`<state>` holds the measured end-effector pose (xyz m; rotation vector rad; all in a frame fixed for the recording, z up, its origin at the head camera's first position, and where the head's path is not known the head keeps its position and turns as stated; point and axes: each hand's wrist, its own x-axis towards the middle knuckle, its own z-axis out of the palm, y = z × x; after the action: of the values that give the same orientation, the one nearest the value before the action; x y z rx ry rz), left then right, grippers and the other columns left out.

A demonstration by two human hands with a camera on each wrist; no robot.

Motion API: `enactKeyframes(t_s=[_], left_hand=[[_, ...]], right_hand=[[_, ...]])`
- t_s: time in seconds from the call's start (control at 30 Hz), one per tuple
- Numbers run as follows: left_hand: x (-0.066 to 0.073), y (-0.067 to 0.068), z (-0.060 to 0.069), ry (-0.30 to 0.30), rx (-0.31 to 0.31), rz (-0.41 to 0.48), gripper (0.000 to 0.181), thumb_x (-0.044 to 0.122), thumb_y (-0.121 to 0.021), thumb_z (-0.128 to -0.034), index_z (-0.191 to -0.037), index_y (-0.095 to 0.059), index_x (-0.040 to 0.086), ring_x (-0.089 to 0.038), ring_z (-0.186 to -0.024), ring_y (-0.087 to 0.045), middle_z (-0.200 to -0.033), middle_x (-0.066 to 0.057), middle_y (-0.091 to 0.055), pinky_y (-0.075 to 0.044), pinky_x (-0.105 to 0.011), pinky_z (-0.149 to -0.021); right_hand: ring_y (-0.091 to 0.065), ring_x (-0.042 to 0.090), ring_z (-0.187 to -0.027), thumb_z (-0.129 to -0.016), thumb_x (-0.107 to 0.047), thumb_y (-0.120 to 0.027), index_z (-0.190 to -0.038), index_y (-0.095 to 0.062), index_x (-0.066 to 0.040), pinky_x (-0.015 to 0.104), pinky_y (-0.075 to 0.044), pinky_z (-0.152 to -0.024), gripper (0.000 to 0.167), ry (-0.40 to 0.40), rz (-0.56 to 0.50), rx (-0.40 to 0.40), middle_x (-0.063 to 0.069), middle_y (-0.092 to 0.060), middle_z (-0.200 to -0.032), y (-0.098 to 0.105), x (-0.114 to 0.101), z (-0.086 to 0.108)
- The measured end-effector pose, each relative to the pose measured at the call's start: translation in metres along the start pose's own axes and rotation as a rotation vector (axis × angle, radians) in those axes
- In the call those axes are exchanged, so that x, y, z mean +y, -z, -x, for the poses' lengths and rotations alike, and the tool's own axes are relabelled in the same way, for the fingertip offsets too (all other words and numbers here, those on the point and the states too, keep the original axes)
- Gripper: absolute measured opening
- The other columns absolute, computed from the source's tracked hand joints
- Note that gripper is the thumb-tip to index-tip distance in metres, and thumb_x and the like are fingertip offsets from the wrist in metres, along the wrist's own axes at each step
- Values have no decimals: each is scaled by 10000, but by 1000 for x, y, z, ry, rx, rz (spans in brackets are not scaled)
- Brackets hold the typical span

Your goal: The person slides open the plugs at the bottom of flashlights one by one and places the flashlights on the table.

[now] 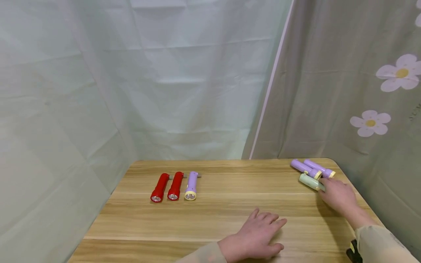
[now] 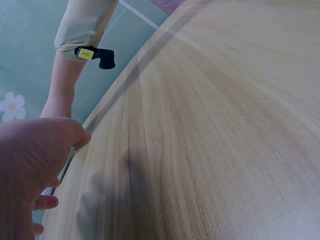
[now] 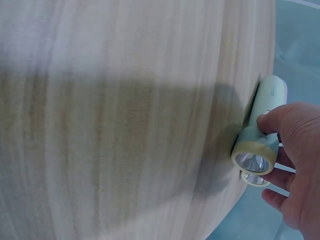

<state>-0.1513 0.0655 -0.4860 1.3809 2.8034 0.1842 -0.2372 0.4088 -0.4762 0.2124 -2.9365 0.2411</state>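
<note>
At the table's right side, my right hand [image 1: 338,194] pinches a pale green flashlight [image 1: 310,182] near its head. In the right wrist view the thumb lies over the green flashlight's [image 3: 262,120] side by its switch, with the other fingers partly hidden behind it. Close behind it two purple flashlights [image 1: 300,166] lie side by side with cream rims. A second flashlight's lens [image 3: 255,179] peeks out below the green one. My left hand [image 1: 254,235], holding nothing, is over the front middle of the table, its fingers spread.
Toward the left, two red flashlights [image 1: 160,187] and one purple flashlight [image 1: 192,185] lie in a row on the wooden table [image 1: 243,179], lenses toward me. Small grey tabs show at their far ends. Curtains [image 1: 197,91] hang behind and beside the table.
</note>
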Motion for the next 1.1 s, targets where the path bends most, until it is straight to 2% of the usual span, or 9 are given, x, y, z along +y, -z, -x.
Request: enactKeyframes(t_s=[0.17, 0.27, 0.47, 0.63, 0.83, 0.97, 1.1], left_hand=[[2, -1, 1, 13, 16, -9, 686, 599, -526, -990, -1592, -348, 323, -119, -1406, -406, -1532, 86, -437, -310, -500, -1159], [3, -3, 2, 18, 17, -10, 686, 597, -532, -987, -1589, -356, 320, -121, -1407, -405, -1534, 83, -437, -309, -498, -1159], [3, -5, 0, 20, 10, -13, 685, 602, -527, -987, -1590, -353, 324, -117, -1410, -398, -1541, 86, -426, -307, -488, -1162], [3, -5, -1, 18, 5, -9, 677, 602, -529, -988, -1583, -365, 326, -114, -1407, -400, -1536, 87, -429, -312, -490, -1159], [2, -4, -2, 14, -9, 5, 674, 600, -523, -993, -1586, -356, 329, -112, -1411, -392, -1541, 87, -419, -308, -495, -1161], [3, -3, -3, 10, -21, 18, 674, 598, -519, -996, -1589, -352, 327, -112, -1416, -384, -1546, 85, -412, -302, -495, -1164], [4, -3, -4, 6, -32, 30, 670, 600, -515, -997, -1588, -353, 330, -110, -1419, -377, -1548, 87, -407, -297, -493, -1167]], right_hand=[[-610, 365, -679, -829, -138, -718, -1030, -668, -6, 560, -434, -541, 246, 53, 9, 32, 149, -656, -831, -1, -7, 2], [-601, 335, -658, -815, -150, -737, -961, -657, -35, 552, -425, -527, 202, 76, 14, 49, 101, -635, -784, -4, -13, 4], [-618, 289, -714, -798, -202, -763, -997, -679, -17, 576, -461, -615, 284, 87, 16, 36, 88, -660, -865, -8, -28, 8], [-619, 271, -716, -800, -239, -769, -1022, -673, -4, 568, -463, -633, 337, 67, 11, 22, 90, -664, -893, -5, -37, 9], [-556, 195, -684, -848, -354, -756, -1091, -661, 22, 551, -452, -635, 457, -9, -17, -102, 69, -684, -896, 3, -37, 2], [-503, 202, -660, -882, -392, -723, -997, -650, -54, 511, -430, -600, 365, -36, -32, -200, 8, -616, -800, 7, -36, -1], [-470, 217, -649, -902, -403, -708, -911, -607, -127, 446, -391, -569, 294, -44, -42, -248, -8, -537, -746, 10, -35, -2]])
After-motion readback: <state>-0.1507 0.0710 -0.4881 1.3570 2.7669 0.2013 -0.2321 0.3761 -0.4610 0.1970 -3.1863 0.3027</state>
